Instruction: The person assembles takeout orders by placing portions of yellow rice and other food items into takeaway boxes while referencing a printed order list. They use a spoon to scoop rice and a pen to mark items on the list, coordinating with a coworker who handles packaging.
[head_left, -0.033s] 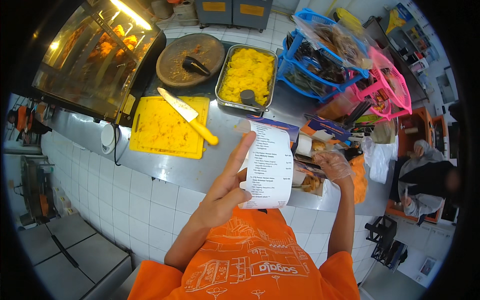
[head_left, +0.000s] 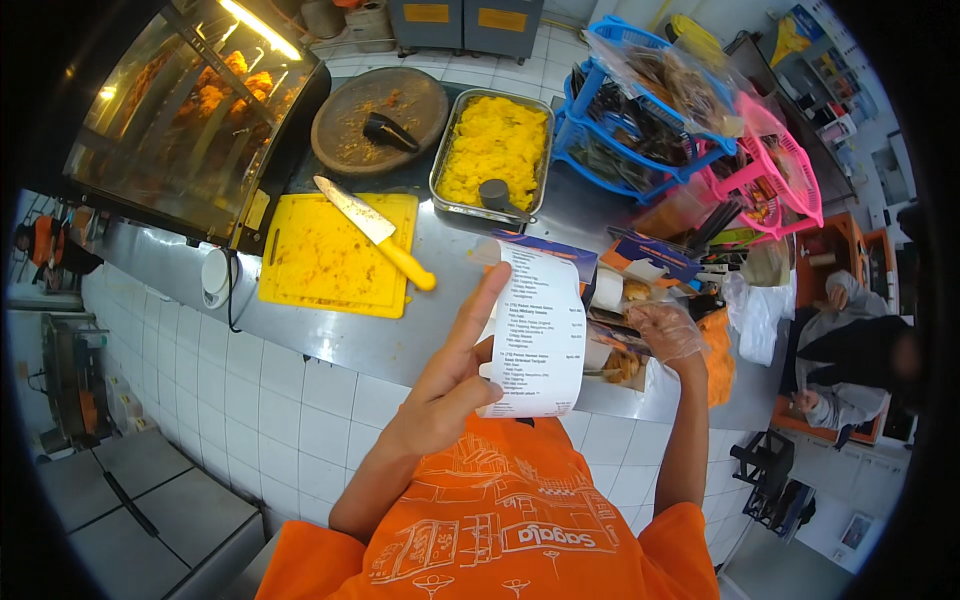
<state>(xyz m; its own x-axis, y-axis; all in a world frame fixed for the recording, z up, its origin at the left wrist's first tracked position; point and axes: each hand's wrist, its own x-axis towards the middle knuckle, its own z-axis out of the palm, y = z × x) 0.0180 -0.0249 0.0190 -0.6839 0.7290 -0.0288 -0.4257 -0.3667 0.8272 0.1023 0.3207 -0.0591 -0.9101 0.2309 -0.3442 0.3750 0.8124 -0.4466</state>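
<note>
1. My left hand (head_left: 450, 385) holds a long white paper receipt (head_left: 535, 335) up in front of me, above the edge of the steel counter (head_left: 350, 335). My thumb and the lower fingers pinch its left margin, and two fingers lie stretched up along that edge.

2. I judge the receipt to be almost weightless and quite limp. It curls at the top and would fold or flutter if I loosened my pinch. It tears and creases easily, so a light grip on the side edge, near its middle, seems the best place to take it. Grease from the counter would soak it.

3. My right hand (head_left: 668, 335), in a thin clear glove, reaches down with curled fingers into an open food box (head_left: 625, 330) holding fried pieces. Whether it grips anything there I cannot tell.

4. Beyond lie a yellow cutting board (head_left: 320, 270) with a yellow-handled knife (head_left: 375, 235) across it, a metal tray of yellow rice (head_left: 495, 145) and a round wooden block (head_left: 375, 120).

5. Against the other picture, taken at the same instant, nothing differs: receipt, both hands and knife sit exactly as there.
</note>
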